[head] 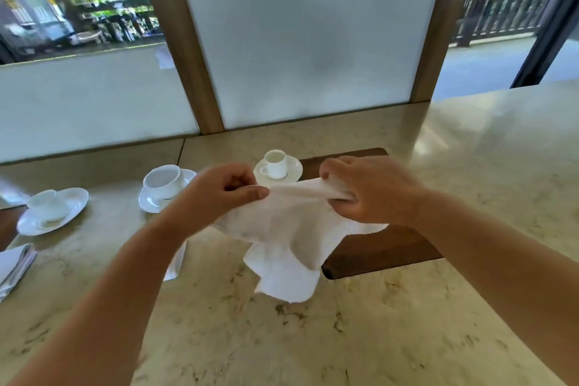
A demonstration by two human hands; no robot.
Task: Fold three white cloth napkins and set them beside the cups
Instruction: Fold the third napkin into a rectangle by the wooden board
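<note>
A loose white napkin (283, 238) hangs above the marble table (376, 323), held along its top edge by both hands. My left hand (224, 194) pinches the left corner and my right hand (372, 189) grips the right part. Its lower end droops to the tabletop. Behind the hands stand three white cups on saucers: a small one (276, 164) in the middle, a wider one (163, 180) to its left, and one tipped on its saucer (47, 205) at far left. A folded napkin (15, 266) lies at the left edge. Another folded napkin (177, 263) peeks out under my left forearm.
A dark wooden board (385, 247) is set into the table under the right part of the napkin. Frosted glass panels (307, 34) with wooden posts stand close behind the table's far edge.
</note>
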